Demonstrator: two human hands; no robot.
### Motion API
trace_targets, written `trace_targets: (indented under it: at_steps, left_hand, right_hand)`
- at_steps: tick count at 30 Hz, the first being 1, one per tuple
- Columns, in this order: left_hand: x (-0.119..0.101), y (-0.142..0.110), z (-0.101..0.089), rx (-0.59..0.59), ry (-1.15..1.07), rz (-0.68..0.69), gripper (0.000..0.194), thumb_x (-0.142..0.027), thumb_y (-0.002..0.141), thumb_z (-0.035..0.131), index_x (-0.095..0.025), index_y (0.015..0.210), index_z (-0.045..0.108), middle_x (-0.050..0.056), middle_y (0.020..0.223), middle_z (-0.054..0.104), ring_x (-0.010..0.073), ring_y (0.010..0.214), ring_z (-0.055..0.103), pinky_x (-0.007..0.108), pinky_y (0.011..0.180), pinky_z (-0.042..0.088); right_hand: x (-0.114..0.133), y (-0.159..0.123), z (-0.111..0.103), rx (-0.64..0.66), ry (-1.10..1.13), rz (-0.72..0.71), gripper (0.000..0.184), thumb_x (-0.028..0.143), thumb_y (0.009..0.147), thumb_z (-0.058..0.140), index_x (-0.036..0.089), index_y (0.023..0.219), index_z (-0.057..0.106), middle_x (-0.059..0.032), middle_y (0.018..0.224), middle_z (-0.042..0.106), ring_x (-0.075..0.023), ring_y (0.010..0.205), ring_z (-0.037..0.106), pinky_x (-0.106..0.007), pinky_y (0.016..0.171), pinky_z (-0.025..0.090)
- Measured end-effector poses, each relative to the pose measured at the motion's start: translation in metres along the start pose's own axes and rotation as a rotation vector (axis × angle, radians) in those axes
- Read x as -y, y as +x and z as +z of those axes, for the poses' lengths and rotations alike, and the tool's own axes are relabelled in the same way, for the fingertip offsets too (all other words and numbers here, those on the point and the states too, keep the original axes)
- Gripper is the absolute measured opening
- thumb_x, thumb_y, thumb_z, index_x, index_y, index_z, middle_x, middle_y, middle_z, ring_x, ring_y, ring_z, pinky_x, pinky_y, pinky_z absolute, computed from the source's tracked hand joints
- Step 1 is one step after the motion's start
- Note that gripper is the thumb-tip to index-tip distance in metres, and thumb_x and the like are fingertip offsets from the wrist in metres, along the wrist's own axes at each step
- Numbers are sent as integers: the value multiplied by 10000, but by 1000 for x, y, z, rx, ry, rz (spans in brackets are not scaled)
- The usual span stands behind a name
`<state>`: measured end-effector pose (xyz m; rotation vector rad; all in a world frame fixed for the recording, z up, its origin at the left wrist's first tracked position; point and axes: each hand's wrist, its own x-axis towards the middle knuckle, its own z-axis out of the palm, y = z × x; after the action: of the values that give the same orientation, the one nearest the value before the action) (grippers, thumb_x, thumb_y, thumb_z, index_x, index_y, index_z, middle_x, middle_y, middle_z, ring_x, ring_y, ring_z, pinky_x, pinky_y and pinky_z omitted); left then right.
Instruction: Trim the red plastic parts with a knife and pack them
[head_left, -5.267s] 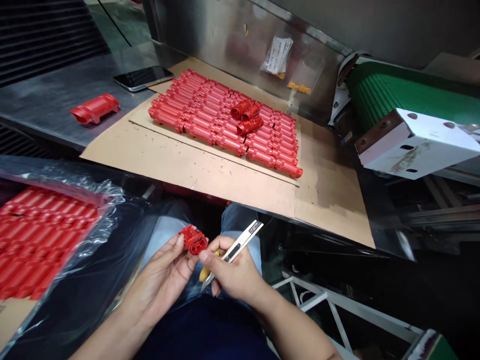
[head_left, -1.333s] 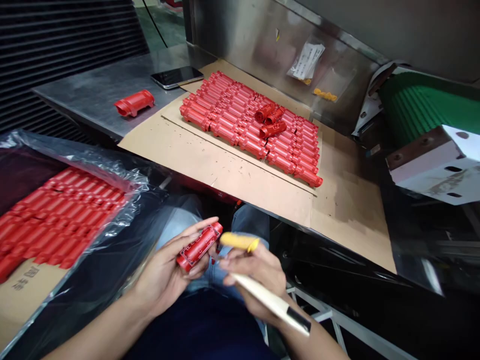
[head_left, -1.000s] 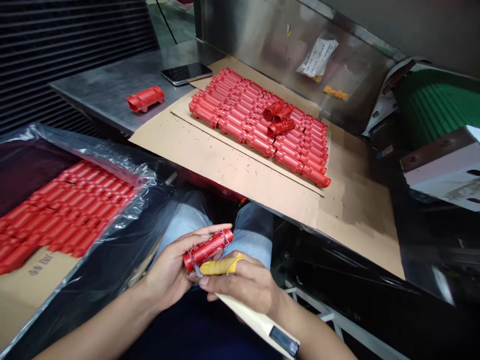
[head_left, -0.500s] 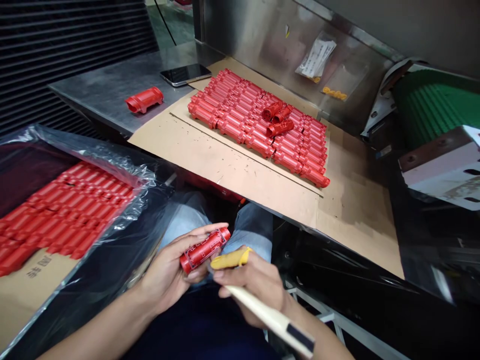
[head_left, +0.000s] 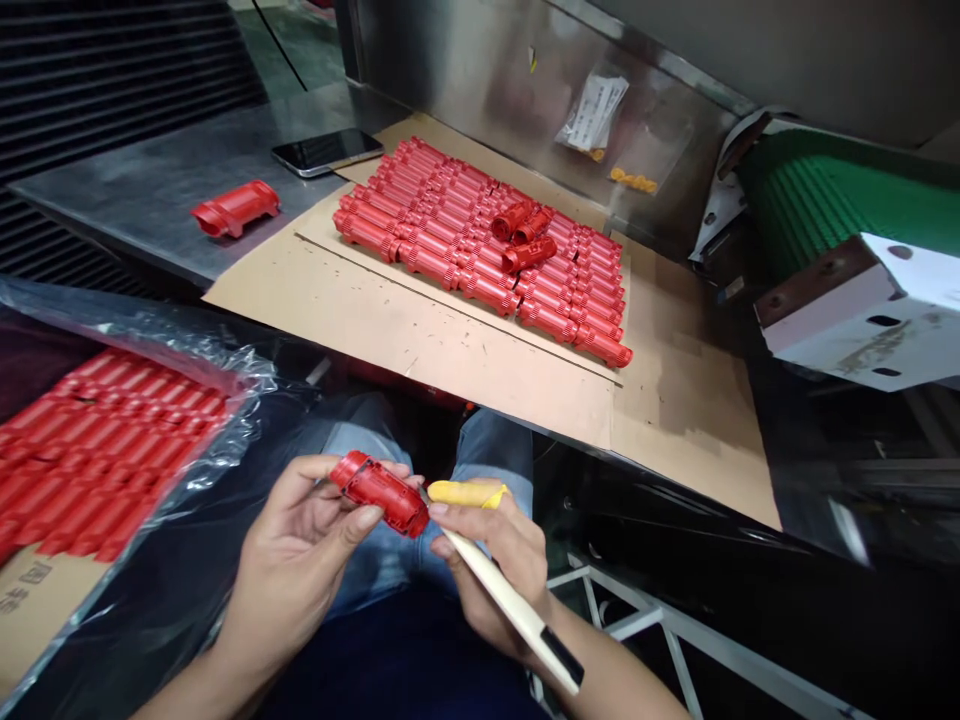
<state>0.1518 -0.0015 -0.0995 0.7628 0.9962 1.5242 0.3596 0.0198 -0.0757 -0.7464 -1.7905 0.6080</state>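
Note:
My left hand (head_left: 300,545) grips a red plastic housing (head_left: 379,490) over my lap, thumb on its near side and fingers behind. The housing is a short hollow tube with cut-outs, its open end tilted down to the right. In my right hand (head_left: 491,545) is a knife (head_left: 514,605) with a pale handle and a dark butt end, held like a pen. A yellow finger cot (head_left: 461,493) covers the index finger. The small blade is mostly hidden and lies at the housing's right end; whether it touches, I cannot tell.
Rows of red housings (head_left: 450,215) lie on cardboard (head_left: 420,340) on the table, several loose on top. One red housing (head_left: 238,208) and a phone (head_left: 328,152) are at left. A plastic-lined box (head_left: 30,610) holds more housings. A green conveyor belt (head_left: 847,190) stands right.
My left hand has turned the housing: its right end now points down instead of up. The knife has moved to that end. The whole view has shifted slightly.

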Motion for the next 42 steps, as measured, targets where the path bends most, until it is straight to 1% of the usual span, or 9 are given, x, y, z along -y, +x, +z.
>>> trace_targets:
  at_steps: [3,5,13,18,21,27,31,35,42]
  left_hand:
    - [3,-3,-2,37,105,48,226,-168,979,934,-280,1138,819,29,1231,885,193,1144,865,227,1048,681]
    - [3,-4,-1,54,129,91,204,-164,965,940,-275,1098,832,29,1210,858,186,1136,843,212,1039,675]
    - [0,-3,1,80,146,104,196,-164,967,927,-293,1087,842,36,1161,811,207,1077,811,248,974,692]
    - [-6,-5,5,27,135,31,168,-203,928,972,-291,1019,860,52,1135,803,232,1054,785,283,939,688]
    - [-7,-6,7,17,131,30,167,-217,906,992,-285,998,870,65,1113,799,248,1026,778,303,904,689]
    - [-4,-9,8,-33,120,23,183,-219,906,996,-291,1001,858,44,1138,812,229,1083,787,263,979,665]
    - [-3,-10,5,-15,106,-1,201,-238,904,1003,-299,1020,851,29,1156,823,216,1064,795,243,963,663]
    - [-4,-10,5,-7,124,-6,191,-232,916,995,-301,1029,857,28,1166,820,216,1078,793,246,982,660]
    - [-6,-9,7,-4,134,18,195,-228,904,1000,-301,1022,863,38,1129,810,229,1042,790,271,955,666]
  right_hand:
    - [0,7,7,-6,21,-60,300,130,1123,741,173,1417,778,-170,1243,869,-285,1160,860,-449,1017,746]
    - [-1,10,11,-7,27,-80,278,127,1123,747,150,1398,778,-177,1225,864,-278,1146,866,-436,1019,745]
    - [-2,8,16,5,17,-88,268,144,1137,739,159,1402,768,-151,1177,863,-269,1139,861,-425,1015,743]
    - [0,8,15,19,18,-45,315,143,1125,747,209,1433,757,-133,1187,869,-279,1130,864,-447,1001,748]
    - [2,9,15,12,12,-47,286,112,1109,742,183,1386,759,-146,1168,868,-279,1107,869,-442,992,750]
    - [6,7,12,7,16,-43,308,114,1127,685,179,1423,738,-162,1186,867,-291,1126,870,-469,1000,750]
    - [6,7,8,43,41,-7,310,158,1144,714,216,1447,736,-137,1208,886,-289,1131,885,-465,1000,748]
    - [4,8,9,24,21,-32,255,209,1176,699,220,1427,746,-135,1191,890,-278,1097,895,-449,969,757]
    - [2,7,11,28,39,-47,259,160,1149,717,207,1400,754,-141,1177,878,-269,1084,884,-440,974,746]
